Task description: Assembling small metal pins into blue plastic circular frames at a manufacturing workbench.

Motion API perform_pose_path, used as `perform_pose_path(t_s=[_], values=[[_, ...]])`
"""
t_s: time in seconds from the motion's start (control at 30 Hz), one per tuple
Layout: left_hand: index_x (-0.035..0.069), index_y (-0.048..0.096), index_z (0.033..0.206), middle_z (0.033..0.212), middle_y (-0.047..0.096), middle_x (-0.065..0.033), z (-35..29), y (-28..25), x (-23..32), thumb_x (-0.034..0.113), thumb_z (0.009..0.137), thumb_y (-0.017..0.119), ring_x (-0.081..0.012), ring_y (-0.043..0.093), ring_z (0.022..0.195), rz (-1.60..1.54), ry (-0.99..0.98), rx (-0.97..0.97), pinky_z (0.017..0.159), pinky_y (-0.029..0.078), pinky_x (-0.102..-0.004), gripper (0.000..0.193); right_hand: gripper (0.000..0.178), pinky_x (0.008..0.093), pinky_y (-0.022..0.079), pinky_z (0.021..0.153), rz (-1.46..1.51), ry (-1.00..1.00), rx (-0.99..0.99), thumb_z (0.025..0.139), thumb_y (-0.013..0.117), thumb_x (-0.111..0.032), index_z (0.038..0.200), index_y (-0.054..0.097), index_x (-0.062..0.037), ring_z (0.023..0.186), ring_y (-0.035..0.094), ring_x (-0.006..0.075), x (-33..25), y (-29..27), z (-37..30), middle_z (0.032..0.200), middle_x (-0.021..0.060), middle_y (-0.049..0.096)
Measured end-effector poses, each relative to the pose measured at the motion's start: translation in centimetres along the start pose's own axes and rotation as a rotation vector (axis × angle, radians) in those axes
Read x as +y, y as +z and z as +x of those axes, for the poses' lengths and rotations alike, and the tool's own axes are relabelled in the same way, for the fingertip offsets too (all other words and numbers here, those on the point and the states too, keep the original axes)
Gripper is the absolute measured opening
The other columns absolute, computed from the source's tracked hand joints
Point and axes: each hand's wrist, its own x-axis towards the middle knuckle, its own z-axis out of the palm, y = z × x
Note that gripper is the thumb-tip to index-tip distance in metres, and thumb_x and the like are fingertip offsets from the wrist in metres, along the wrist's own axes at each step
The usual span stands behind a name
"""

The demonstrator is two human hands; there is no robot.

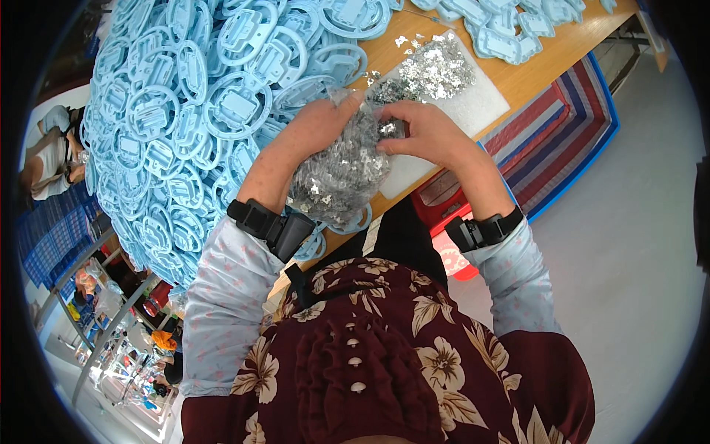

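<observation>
A clear plastic bag (342,181) full of small silvery metal pieces is tilted over the table's near edge. My left hand (319,127) is closed on the bag's upper left side. At the bag's upper right, by its mouth, my right hand (429,135) curls its thumb and fingers around the plastic; the fingertips are partly hidden. Just beyond both hands, a loose heap of the same metal pieces (442,68) lies on a whitish board (482,100). Some darker pieces sit between the bag and that heap.
A tall mound of light blue plastic parts (159,126) fills the left side. More blue parts (503,37) lie at the wooden table's (573,46) far edge. Right of the table is a striped, blue-rimmed container (566,126); a red object (436,198) is below. Another person (53,159) is at far left.
</observation>
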Motion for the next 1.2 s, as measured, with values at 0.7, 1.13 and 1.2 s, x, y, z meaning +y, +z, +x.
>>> perform_pose_path(t_s=[0.7, 1.13, 1.2], values=[[-0.015, 0.060, 0.120, 0.122, 0.059, -0.0371, 0.3, 0.4, -0.3, 0.065, 0.100, 0.030, -0.0470, 0.054, 0.124, -0.146, -0.109, -0.016, 0.107, 0.039, -0.0433, 0.087, 0.048, 0.0323, 0.050, 0.075, -0.053, 0.100, 0.059, 0.074, 0.078, -0.025, 0.115, 0.066, -0.0021, 0.081, 0.062, 0.0205, -0.7, 0.5, 1.1, 0.087, 0.0123, 0.067], [-0.011, 0.062, 0.121, 0.123, 0.060, -0.0356, -0.1, 0.6, -0.3, 0.063, 0.101, 0.027, -0.0474, 0.053, 0.125, -0.088, -0.079, 0.023, 0.107, 0.038, -0.0427, 0.084, 0.043, 0.0356, 0.053, 0.078, -0.126, 0.029, 0.170, 0.076, 0.080, -0.027, 0.111, 0.068, -0.0048, 0.086, 0.067, 0.0244, -0.4, 0.8, 1.3, 0.101, 0.0102, 0.070], [-0.011, 0.062, 0.120, 0.122, 0.060, -0.0359, -0.6, -0.1, 0.2, 0.062, 0.101, 0.027, -0.0475, 0.053, 0.125, -0.101, -0.133, -0.012, 0.107, 0.039, -0.0429, 0.082, 0.043, 0.0362, 0.053, 0.078, -0.077, 0.058, 0.193, 0.075, 0.079, -0.027, 0.110, 0.068, -0.0045, 0.087, 0.067, 0.0264, 0.1, 0.2, 0.9, 0.101, 0.0107, 0.069]])
